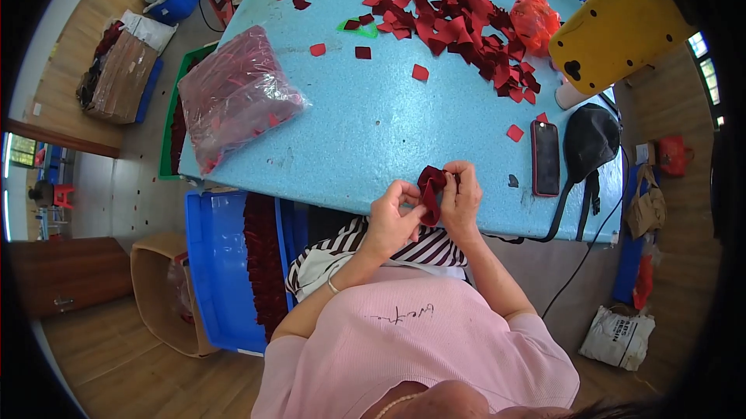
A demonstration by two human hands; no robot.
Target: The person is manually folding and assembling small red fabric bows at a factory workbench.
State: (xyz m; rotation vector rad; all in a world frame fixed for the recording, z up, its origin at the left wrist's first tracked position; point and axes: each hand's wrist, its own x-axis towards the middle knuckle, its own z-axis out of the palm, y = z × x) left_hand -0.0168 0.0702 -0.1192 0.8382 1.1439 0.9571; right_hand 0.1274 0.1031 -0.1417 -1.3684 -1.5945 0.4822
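Both hands meet at the near edge of a light blue table (pixel 373 131). My left hand (pixel 392 221) and my right hand (pixel 460 200) pinch a small folded piece of dark red fabric (pixel 430 186) between their fingers. A big heap of red fabric pieces (pixel 458 22) lies at the far side of the table, with single pieces scattered around it.
A clear bag of dark red pieces (pixel 233 96) lies on the table's left. A dark phone (pixel 545 158), a black cap (pixel 590 139) and an orange plastic bag (pixel 535 19) sit on the right. A blue crate with dark red fabric (pixel 225 271) and a cardboard box (pixel 159 295) stand below left.
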